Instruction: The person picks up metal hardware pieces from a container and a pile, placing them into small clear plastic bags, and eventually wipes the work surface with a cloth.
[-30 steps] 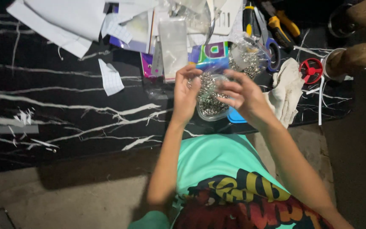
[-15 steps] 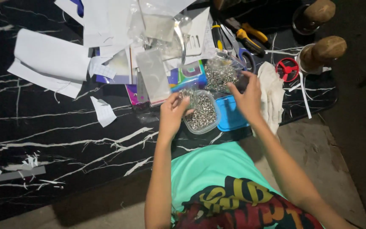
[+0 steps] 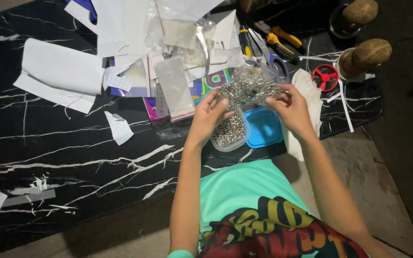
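At the bench's near edge, left hand (image 3: pixel 210 116) and right hand (image 3: pixel 290 109) each clench a grip on a bag (image 3: pixel 249 86) of small metal bits above the tub (image 3: pixel 229 133), seemingly mid-pour; tilting comes next.

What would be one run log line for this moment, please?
left hand: holds clear bag of small metal pieces | right hand: holds same bag | below: clear tub, blue lid
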